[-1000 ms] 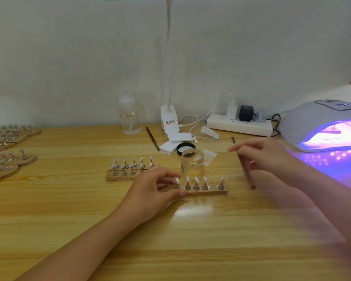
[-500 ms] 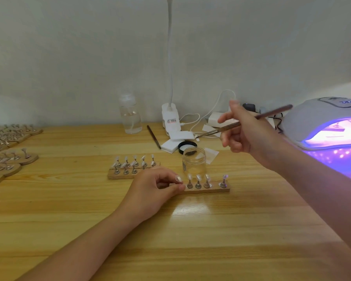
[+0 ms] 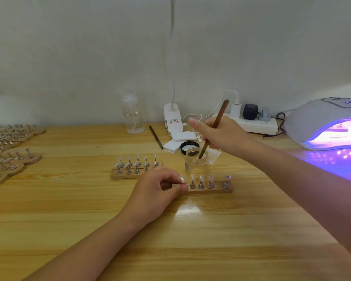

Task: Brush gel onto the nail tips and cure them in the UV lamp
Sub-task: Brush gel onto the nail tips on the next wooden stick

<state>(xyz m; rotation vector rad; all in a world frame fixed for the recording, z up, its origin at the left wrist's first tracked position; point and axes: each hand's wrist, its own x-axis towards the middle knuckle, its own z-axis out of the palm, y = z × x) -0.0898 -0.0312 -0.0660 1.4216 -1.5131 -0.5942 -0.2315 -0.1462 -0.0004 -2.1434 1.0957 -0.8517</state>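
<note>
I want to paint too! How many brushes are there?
2: one brush in the right hand, dipped in the jar; a second brush lying on the table behind.

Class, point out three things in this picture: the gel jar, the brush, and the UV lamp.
gel jar (image 3: pixel 197 166): head view, on its clear side wall.
brush (image 3: pixel 220 112): head view, on the wooden handle above the right hand.
UV lamp (image 3: pixel 312 116): head view, on its white dome.

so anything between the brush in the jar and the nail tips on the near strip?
Nothing visible. The brown-handled brush dips into the clear gel jar, directly behind the near wooden strip of nail tips.
</note>
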